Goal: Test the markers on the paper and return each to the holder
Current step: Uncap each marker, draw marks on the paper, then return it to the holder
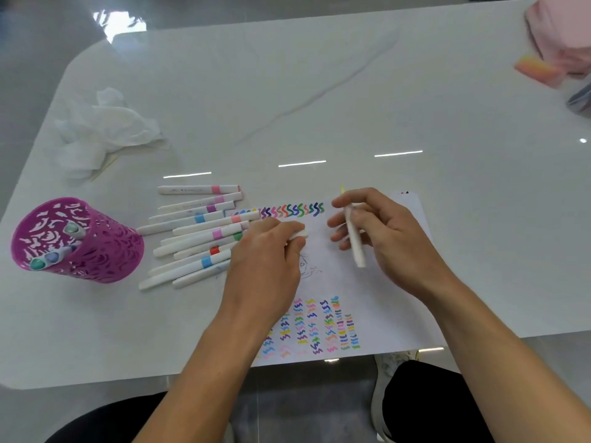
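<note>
A white sheet of paper [383,302] covered in rows of coloured squiggles lies in front of me. My right hand [380,238] grips an uncapped white marker [355,241], its yellow tip pointing away just past the paper's far edge. My left hand [265,260] rests on the paper and pinches a small white cap [300,234]. Several white markers [198,235] with coloured bands lie in a loose pile left of the paper. A purple perforated holder [92,251] stands further left with three markers in it.
Crumpled white tissue [102,129] lies at the back left of the white marble table [319,107]. A pink object [537,70] and pink cloth sit at the far right corner. My dark-clad knees and a white shoe show under the table's near edge.
</note>
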The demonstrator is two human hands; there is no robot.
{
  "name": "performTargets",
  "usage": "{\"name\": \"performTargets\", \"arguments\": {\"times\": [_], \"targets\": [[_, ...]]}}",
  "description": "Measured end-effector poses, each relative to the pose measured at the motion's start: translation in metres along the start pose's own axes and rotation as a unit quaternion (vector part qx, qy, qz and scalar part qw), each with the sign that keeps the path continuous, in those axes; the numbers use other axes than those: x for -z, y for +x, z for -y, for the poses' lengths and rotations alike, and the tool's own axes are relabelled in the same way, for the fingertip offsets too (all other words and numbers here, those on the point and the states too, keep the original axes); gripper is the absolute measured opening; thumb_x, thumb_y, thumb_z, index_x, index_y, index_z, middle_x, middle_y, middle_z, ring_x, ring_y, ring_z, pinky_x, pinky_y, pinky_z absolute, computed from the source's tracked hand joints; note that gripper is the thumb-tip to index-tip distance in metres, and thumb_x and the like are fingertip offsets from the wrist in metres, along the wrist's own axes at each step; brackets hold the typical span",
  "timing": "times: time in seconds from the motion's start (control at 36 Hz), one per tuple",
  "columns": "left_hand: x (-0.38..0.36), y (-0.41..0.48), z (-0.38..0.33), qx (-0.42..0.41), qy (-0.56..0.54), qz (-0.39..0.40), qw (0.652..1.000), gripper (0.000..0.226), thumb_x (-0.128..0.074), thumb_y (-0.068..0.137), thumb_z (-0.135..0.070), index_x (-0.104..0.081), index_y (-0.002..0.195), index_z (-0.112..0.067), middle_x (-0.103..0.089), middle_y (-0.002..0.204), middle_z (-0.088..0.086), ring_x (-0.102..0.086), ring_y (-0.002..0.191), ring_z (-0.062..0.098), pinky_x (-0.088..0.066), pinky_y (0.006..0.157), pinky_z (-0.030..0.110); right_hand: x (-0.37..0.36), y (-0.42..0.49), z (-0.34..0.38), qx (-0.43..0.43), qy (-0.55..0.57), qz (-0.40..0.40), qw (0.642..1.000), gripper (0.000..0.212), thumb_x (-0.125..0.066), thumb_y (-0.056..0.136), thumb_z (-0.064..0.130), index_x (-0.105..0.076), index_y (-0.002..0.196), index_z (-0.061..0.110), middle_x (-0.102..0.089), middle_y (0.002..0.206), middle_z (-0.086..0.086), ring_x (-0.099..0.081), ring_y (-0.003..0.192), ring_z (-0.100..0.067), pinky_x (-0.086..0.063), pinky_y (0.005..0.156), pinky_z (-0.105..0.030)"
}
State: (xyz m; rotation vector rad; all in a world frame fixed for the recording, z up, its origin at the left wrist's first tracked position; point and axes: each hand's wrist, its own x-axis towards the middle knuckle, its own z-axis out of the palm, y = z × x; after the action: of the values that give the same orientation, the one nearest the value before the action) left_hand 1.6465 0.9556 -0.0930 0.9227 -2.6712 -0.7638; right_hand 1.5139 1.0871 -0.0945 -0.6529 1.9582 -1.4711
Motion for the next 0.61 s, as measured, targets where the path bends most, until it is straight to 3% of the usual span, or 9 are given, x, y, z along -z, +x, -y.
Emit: {"name": "performTargets", "arguments": {"times": [0.06,0.14,0.25,0.31,0.36,0.42,0.5,0.61], "targets": [[-0.002,-0.001,0.000,-0.006,0.003,0.004,1.000,0.026,-0.064,0.097,-0.028,-0.071,0.122,-0.024,-0.069,0.112,-0.006,-0.058,0.099,0.009,-0.037,0.085,0.018,-0.001,0.002,0.000,-0.004,0.026,-0.004,1.000,0.034,-0.044,0.107,0.001,-0.071,0.116,0.019,-0.078,0.102,-0.006,-0.075,0.094,-0.020,-0.062,0.082,-0.033],[-0.004,-0.003,0.002,-0.008,0.006,0.009,1.000,0.025,-0.064,0.096,-0.028,-0.072,0.119,-0.026,-0.068,0.110,-0.007,-0.056,0.099,0.008,-0.038,0.084,0.018,-0.001,0.004,-0.002,0.029,-0.004,-0.017,0.999,0.036,-0.060,0.098,-0.006,-0.070,0.121,0.019,-0.077,0.098,-0.001,-0.074,0.094,-0.016,-0.063,0.081,-0.034],[-0.006,-0.004,0.003,-0.017,0.024,0.017,0.999,0.024,-0.065,0.095,-0.028,-0.074,0.117,-0.027,-0.064,0.119,-0.008,-0.054,0.111,0.010,-0.040,0.088,0.021,-0.005,0.011,-0.006,0.052,-0.047,-0.057,0.996,0.022,-0.082,0.089,0.021,-0.072,0.108,0.029,-0.070,0.086,0.001,-0.067,0.081,-0.008,-0.057,0.073,-0.029],[-0.006,-0.003,0.003,-0.027,0.028,0.020,0.999,0.022,-0.066,0.095,-0.028,-0.075,0.115,-0.028,-0.062,0.126,-0.010,-0.053,0.114,0.010,-0.045,0.089,0.025,-0.009,0.014,-0.007,0.055,-0.041,-0.081,0.994,0.007,-0.077,0.094,0.032,-0.072,0.098,0.031,-0.068,0.087,-0.006,-0.062,0.075,-0.015,-0.055,0.072,-0.038],[-0.007,-0.003,0.004,-0.034,0.032,0.021,0.999,0.021,-0.066,0.095,-0.028,-0.076,0.114,-0.028,-0.061,0.129,-0.010,-0.053,0.116,0.011,-0.047,0.092,0.029,-0.012,0.017,-0.008,0.054,-0.033,-0.105,0.992,0.010,-0.069,0.099,0.036,-0.072,0.092,0.029,-0.066,0.081,-0.007,-0.057,0.070,-0.022,-0.052,0.067,-0.042],[-0.008,-0.002,0.006,-0.040,0.041,0.018,0.998,0.020,-0.067,0.094,-0.026,-0.076,0.112,-0.027,-0.064,0.128,-0.008,-0.052,0.118,0.013,-0.047,0.094,0.029,-0.014,0.019,-0.010,0.045,-0.014,-0.123,0.991,0.019,-0.063,0.098,0.036,-0.073,0.090,0.022,-0.060,0.065,0.004,-0.053,0.061,-0.013,-0.047,0.057,-0.033],[-0.009,-0.002,0.006,-0.043,0.059,0.019,0.997,0.022,-0.069,0.093,-0.024,-0.077,0.113,-0.026,-0.067,0.125,-0.005,-0.054,0.118,0.017,-0.049,0.095,0.032,-0.018,0.020,-0.013,0.046,0.006,-0.150,0.988,0.026,-0.061,0.097,0.036,-0.073,0.086,0.016,-0.061,0.062,0.016,-0.054,0.055,-0.007,-0.045,0.054,-0.021],[-0.008,-0.002,0.006,-0.045,0.070,0.025,0.996,0.023,-0.070,0.092,-0.026,-0.076,0.114,-0.027,-0.067,0.126,-0.005,-0.055,0.118,0.017,-0.050,0.094,0.034,-0.022,0.020,-0.018,0.055,0.021,-0.168,0.984,0.027,-0.059,0.104,0.027,-0.073,0.082,0.020,-0.061,0.058,0.006,-0.054,0.052,-0.011,-0.043,0.050,-0.017]]}}
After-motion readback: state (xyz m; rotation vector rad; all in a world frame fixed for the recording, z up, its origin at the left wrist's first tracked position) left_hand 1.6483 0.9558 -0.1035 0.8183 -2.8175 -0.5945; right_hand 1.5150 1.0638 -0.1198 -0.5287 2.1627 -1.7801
